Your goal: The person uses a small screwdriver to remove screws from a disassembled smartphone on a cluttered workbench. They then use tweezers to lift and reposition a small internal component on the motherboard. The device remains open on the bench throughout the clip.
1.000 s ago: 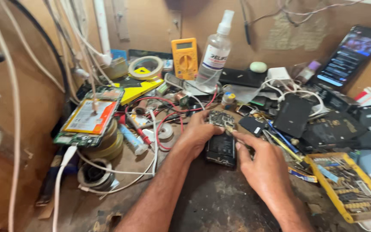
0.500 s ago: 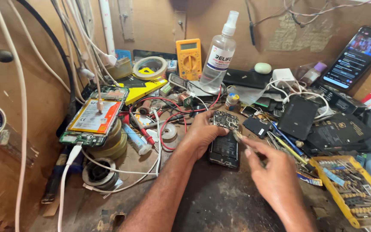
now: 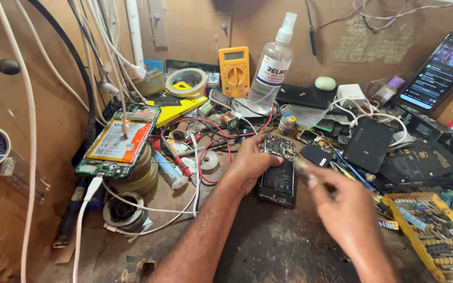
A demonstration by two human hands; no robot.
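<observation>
Just in front of the spray bottle (image 3: 273, 65), my left hand (image 3: 250, 162) pinches a circuit board (image 3: 279, 147) over the opened phone (image 3: 278, 181); my right hand (image 3: 349, 215) grips something slender, blurred, perhaps a tool. A slip could scratch the board.

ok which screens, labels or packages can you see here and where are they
Lit phone: far right, propped against wall, dark slab, bluish screen.
Spray bottle: back centre, clear, white label.
Multimeter: left of bottle, orange, grey display.
Opened phone: left, on tape rolls, white-orange battery label.
</observation>
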